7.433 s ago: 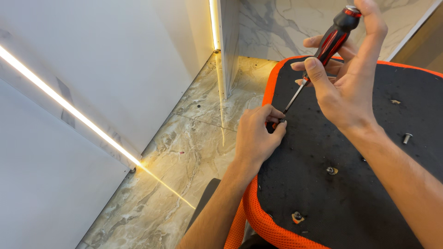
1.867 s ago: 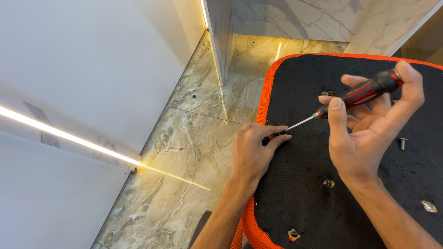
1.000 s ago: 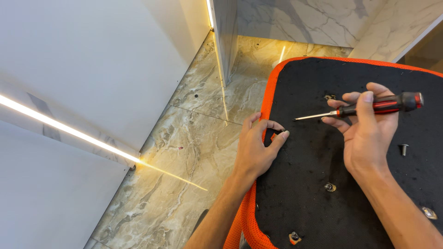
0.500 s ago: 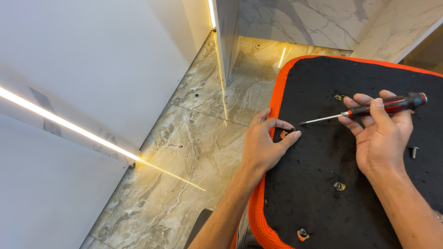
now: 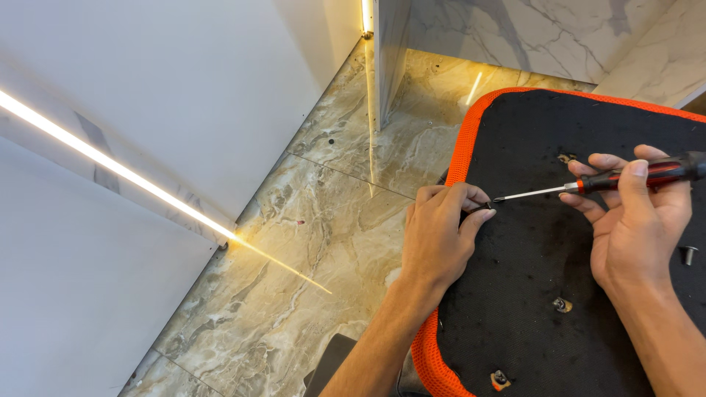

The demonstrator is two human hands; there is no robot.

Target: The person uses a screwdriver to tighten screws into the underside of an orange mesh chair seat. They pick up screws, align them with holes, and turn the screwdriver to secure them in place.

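Place: over a black fabric-covered panel (image 5: 537, 323) edged in orange mesh, which I see lying flat above a beige marbled tile floor (image 5: 309, 242).
Left hand: my left hand (image 5: 438, 239) rests palm-down on the panel's left part, close to the orange edge, wrist coming up from the bottom of the view.
Left grip: fingers curled in tight, thumb and forefinger pinched on something small and dark (image 5: 482, 209) at their tips; I cannot tell what it is.
Right hand: my right hand (image 5: 636, 224) hovers over the middle of the panel, forearm entering from the lower right.
Right grip: closed around the red-and-black handle of a screwdriver (image 5: 588, 184), thumb lying along the handle.
Screwdriver: held nearly level, thin metal shaft pointing left, its tip just at the pinched fingertips of the left hand.
Fittings: a small metal screw fitting (image 5: 562, 304) sits in the panel below the right hand; another (image 5: 500, 380) lies near the bottom orange edge; a third (image 5: 566, 158) shows above the right fingers; a silver bolt (image 5: 689, 255) stands up at the far right.
Surroundings: white wall panels (image 5: 184, 95) on the left with a glowing light strip (image 5: 110, 165) running along them; a marble-patterned slab (image 5: 529, 33) stands at the top.
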